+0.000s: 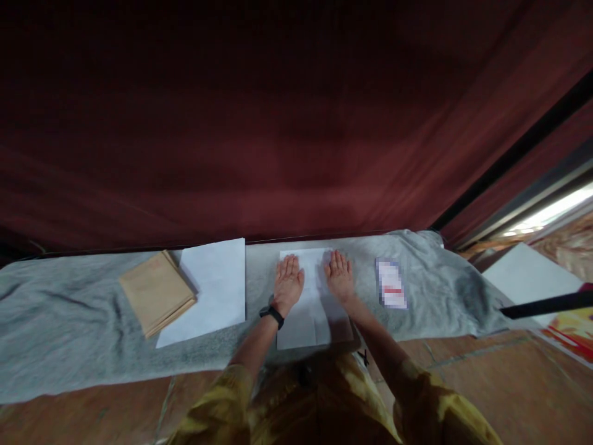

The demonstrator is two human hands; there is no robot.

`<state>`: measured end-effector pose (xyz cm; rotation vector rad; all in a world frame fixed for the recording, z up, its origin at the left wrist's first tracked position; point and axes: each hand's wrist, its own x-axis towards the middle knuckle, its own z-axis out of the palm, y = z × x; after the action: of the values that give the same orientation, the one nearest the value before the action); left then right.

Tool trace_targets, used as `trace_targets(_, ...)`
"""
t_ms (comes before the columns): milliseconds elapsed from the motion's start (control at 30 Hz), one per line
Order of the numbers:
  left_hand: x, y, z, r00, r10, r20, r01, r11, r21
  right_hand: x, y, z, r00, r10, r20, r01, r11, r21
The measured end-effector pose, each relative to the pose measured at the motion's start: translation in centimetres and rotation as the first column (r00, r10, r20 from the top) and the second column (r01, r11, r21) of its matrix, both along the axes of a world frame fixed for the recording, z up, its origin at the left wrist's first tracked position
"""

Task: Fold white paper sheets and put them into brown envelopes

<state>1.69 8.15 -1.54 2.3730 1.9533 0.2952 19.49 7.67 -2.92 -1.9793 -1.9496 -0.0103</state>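
Observation:
A white sheet of paper with faint crease lines lies in front of me on a grey cloth. My left hand rests flat on its left side, fingers stretched away from me. Flat on the sheet's right side is my right hand, its fingers slightly spread. Neither hand grips anything. To the left, a stack of brown paper envelopes partly covers other white paper. A blurred white and purple packet with a red band lies right of my right hand.
A dark red curtain hangs along the far edge of the cloth-covered surface. On the right are a black pole, a white panel and a colourful printed sheet. Brown floor tiles show below the cloth.

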Motion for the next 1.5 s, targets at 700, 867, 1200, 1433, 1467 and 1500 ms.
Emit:
trace_targets(700,-4.2,-5.8,-0.4,0.997,0.054,-0.056,-0.055,0.998,-0.028,2.4,-6.2,-0.9,0.996,0.072,0.042,-0.073,0.997,0.014)
trace_targets(867,-2.6,-8.8,-0.1,0.999,0.046,-0.027,-0.045,0.998,0.039,0.9,-8.7,-0.4,0.998,0.053,0.020,-0.053,0.999,-0.004)
trace_targets(1200,0.1,-13.5,-0.9,0.983,-0.179,-0.031,0.179,0.984,-0.002,-1.4,-13.8,-0.4,0.969,0.245,0.026,-0.244,0.969,-0.044)
trace_targets(1433,-3.4,-14.8,-0.4,0.992,-0.109,-0.059,0.111,0.994,0.025,2.5,-14.8,-0.8,0.986,0.135,0.102,-0.133,0.991,-0.018)
trace_targets(1467,-3.8,-15.1,-0.5,0.993,-0.100,-0.061,0.102,0.994,0.031,2.9,-15.0,-0.9,0.986,0.124,0.109,-0.124,0.992,-0.011)
trace_targets(1500,-4.3,-15.3,-0.5,0.993,-0.098,-0.060,0.101,0.994,0.040,3.3,-15.2,-1.1,0.987,0.117,0.113,-0.117,0.993,-0.003)
